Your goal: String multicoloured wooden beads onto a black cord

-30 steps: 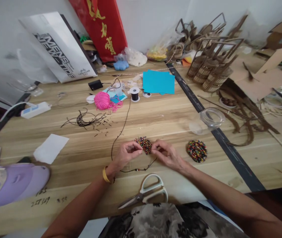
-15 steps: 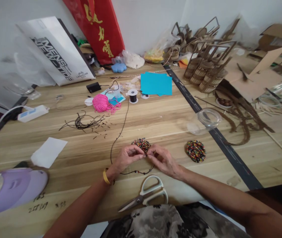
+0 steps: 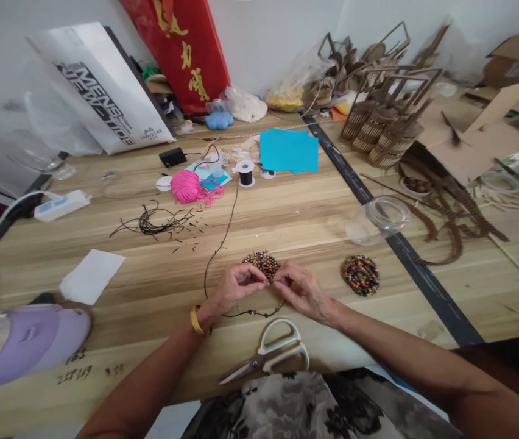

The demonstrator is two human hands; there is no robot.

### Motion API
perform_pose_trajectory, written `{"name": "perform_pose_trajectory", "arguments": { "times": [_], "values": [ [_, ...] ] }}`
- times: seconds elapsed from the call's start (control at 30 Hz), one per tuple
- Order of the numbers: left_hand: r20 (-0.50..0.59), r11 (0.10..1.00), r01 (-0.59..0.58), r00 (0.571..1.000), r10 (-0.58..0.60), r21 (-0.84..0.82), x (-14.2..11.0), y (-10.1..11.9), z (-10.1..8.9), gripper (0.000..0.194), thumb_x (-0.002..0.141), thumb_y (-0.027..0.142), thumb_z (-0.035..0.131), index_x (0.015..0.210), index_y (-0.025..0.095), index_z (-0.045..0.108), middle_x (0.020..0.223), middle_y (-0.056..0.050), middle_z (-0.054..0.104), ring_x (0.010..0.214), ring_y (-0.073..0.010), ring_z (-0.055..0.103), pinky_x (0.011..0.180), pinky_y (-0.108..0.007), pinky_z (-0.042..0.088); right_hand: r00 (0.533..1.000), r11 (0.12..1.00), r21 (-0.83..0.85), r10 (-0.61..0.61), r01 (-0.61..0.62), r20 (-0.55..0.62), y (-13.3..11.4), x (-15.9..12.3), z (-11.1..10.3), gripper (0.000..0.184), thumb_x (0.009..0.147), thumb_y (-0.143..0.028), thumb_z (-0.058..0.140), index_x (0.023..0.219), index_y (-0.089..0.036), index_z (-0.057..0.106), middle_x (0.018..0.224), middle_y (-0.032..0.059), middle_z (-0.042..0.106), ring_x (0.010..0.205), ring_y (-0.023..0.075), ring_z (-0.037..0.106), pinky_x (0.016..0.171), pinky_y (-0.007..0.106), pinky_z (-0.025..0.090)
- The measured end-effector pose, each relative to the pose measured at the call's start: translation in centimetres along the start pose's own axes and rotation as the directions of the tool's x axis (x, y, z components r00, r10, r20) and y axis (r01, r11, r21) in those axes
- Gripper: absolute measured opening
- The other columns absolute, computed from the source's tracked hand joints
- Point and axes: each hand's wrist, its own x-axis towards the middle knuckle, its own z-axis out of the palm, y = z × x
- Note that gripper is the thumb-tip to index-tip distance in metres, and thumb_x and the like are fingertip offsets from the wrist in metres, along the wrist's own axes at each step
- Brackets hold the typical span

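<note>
My left hand (image 3: 236, 288) is pinched, with what looks like a small bead at its fingertips. Close beside it, my right hand (image 3: 303, 291) pinches the black cord, whose end is too small to see clearly. The black cord (image 3: 228, 228) runs from a white spool (image 3: 245, 174), passes under my left hand and curves up to my right. A few beads (image 3: 254, 313) are strung on its lower stretch. Just beyond my fingertips lies a heap of multicoloured beads (image 3: 262, 262). White-handled scissors (image 3: 266, 356) rest below my hands.
To the right are coiled bead strings (image 3: 360, 275) and a clear tubing coil (image 3: 387, 214). Pink yarn (image 3: 186, 186), cut black cords (image 3: 152, 221) and blue sheets (image 3: 289, 150) lie farther back. A purple device (image 3: 31, 344) stands at left, woven baskets (image 3: 371, 131) at back right.
My fingertips have drawn slightly apart, the right hand shifting a little to the right. The view has tilted slightly; the other things have stayed in place.
</note>
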Motion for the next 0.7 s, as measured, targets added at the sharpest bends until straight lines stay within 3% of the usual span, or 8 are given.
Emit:
{"name": "perform_pose_trajectory", "arguments": {
  "times": [0.7],
  "values": [
    [0.036, 0.997, -0.01, 0.999, 0.008, 0.07, -0.08, -0.35, -0.09, 0.022, 0.068, 0.027, 0.076, 0.078, 0.01, 0.066, 0.077, -0.005, 0.067, 0.07, -0.0125, 0.061, 0.069, -0.024, 0.048, 0.998, 0.997, -0.071, -0.032, 0.035, 0.048, 0.12, -0.27, 0.12, 0.006, 0.09, -0.017, 0.05, 0.087, -0.019, 0.055, 0.076, 0.0037, 0.058, 0.068, 0.0143, 0.053, 0.061, 0.025, 0.042]
  ]
}}
